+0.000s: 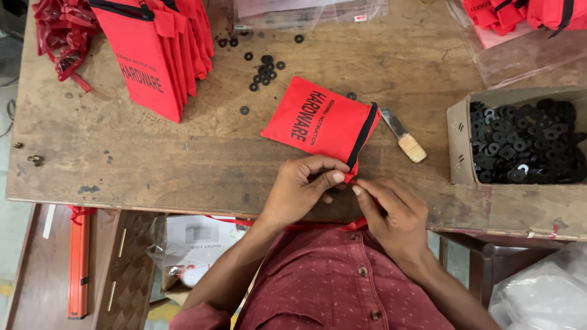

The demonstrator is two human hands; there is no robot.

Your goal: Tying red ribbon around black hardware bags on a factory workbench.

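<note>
Near the wooden table's (122,159) front edge, red zip pouch (318,122) lies flat; left hand (299,189) pinches its corner steady, right hand (394,214) pinches the red ribbon (350,178) there.

One head-worn camera looks almost straight down from close above onto a wooden table (183,159), the person's chest at the bottom edge and the table's far side at the top.
</note>
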